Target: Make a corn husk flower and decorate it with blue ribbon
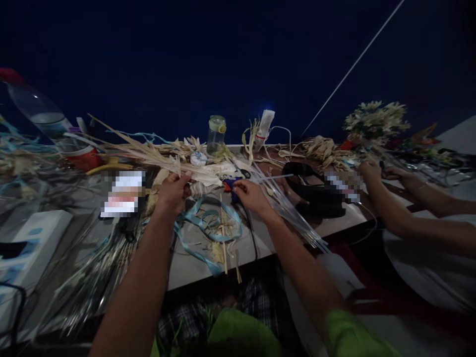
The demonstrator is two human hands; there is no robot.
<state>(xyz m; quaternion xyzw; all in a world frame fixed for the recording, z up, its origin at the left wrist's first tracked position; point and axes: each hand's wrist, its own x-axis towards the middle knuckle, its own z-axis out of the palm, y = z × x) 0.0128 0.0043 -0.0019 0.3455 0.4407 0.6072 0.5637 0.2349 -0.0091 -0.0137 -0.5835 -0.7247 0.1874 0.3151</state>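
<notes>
My left hand (173, 192) is closed with its fingertips together, and a pale dried husk strip (179, 166) sticks up from them. To its right, my right hand (253, 195) has thumb and fingers pinched. Right at those fingertips is a blue and red tool (229, 184), which looks like a glue gun with a black cord (249, 225); whether I grip it or something small in front of it is hidden. Between my forearms a light blue ribbon (195, 253) lies in loose loops on the table (186, 280). Scissors (244, 173) lie just beyond the tool.
Dried husks, clear rods (288, 213) and a lidded bottle (216, 134) stand or lie behind my hands. A pixelated phone (122, 194) and wire bundle (100, 275) lie left. At right are a black stand-like object (322, 201) and another person's hands (372, 173).
</notes>
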